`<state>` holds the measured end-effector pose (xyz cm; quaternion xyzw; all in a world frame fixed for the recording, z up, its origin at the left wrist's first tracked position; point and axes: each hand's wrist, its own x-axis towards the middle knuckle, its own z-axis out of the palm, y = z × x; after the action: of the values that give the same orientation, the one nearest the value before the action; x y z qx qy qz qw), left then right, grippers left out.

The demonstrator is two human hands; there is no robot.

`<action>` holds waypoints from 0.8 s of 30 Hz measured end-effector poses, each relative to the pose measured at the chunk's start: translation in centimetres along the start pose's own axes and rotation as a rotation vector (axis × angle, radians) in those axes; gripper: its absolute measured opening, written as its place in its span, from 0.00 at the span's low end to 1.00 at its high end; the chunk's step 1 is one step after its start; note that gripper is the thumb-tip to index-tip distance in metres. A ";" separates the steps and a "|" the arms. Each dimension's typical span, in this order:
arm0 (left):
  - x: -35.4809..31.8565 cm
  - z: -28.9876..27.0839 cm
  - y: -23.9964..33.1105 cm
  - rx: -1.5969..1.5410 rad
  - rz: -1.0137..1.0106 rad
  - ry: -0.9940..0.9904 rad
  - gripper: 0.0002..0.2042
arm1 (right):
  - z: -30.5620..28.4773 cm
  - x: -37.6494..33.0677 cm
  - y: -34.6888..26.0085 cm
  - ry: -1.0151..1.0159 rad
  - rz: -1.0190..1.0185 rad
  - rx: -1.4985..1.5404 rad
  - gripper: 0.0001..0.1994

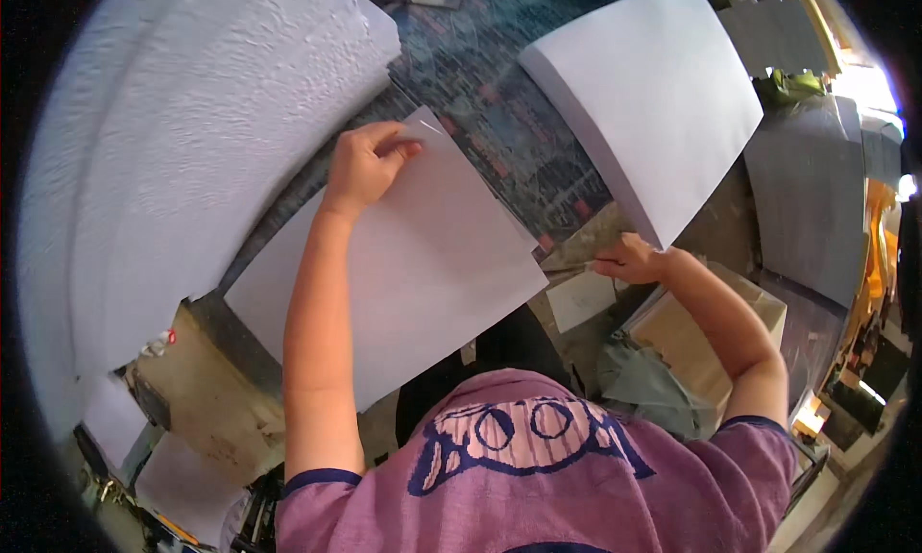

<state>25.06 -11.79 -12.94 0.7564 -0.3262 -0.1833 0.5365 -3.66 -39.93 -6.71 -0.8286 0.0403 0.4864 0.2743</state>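
A large white sheet of paper (442,255) lies slantwise on the table in front of me, with edges of other sheets showing along its right side. My left hand (370,167) pinches it near its far corner, thumb and fingers closed together. That corner looks slightly raised and catches the light. To the right, my right hand (631,258) is closed with curled fingers beside the near corner of a tall white paper stack (653,92). Whatever those fingers hold, if anything, is too small to make out.
A big block of white, rippled-edged sheets (192,130) fills the left side. The dark patterned tabletop (490,92) shows between the stacks. An open carton (682,332) with plastic wrap stands at lower right, near a small white paper (581,300). Grey stacks (807,188) stand farther right.
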 end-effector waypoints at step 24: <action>0.1 -0.1 1.2 0.166 -0.006 0.036 0.09 | 23.5 12.2 -29.5 -0.332 -0.679 0.108 0.12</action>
<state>24.88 -12.08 -11.82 0.8026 -0.3281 -0.1437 0.4770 -5.83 -0.86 -13.43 -0.6890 -0.2559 0.4929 0.4658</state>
